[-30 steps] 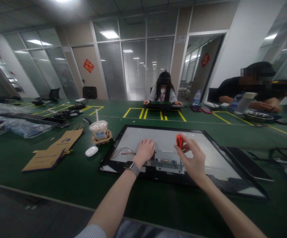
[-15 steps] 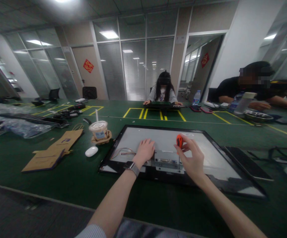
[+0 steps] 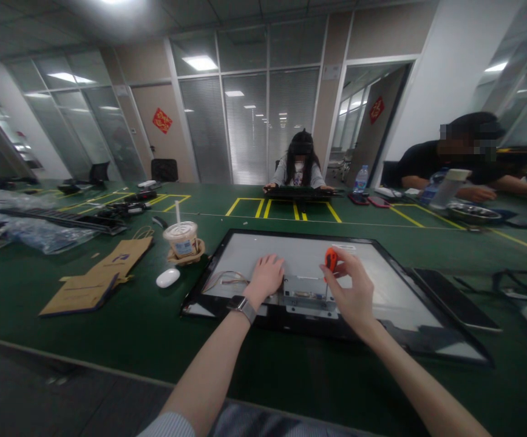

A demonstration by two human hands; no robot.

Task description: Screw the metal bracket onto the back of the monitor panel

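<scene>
A flat display panel (image 3: 245,250) with a black frame lies on the green table, its pale back facing up. On its near middle sits a grey metal bracket (image 3: 306,285) with connector ports along the front. My left hand (image 3: 268,277) rests flat on the panel at the bracket's left side, fingers stretched out and holding nothing. My right hand (image 3: 354,288) grips an orange and black screwdriver (image 3: 331,260) by its handle, upright over the bracket's right end. The thin shaft points down; its tip is partly hidden. Thin wires (image 3: 227,277) lie on the panel's left.
Left of the panel stand an iced drink cup (image 3: 181,240), a white mouse (image 3: 167,278) and brown paper bags (image 3: 104,273). A dark flat slab (image 3: 455,297) and cables lie to the right. Two people sit across the table, one holding a dark panel (image 3: 300,193).
The screwdriver handle has shifted and turned very slightly in my right hand. My left hand has stayed in place. The person opposite has tilted their dark panel a little.
</scene>
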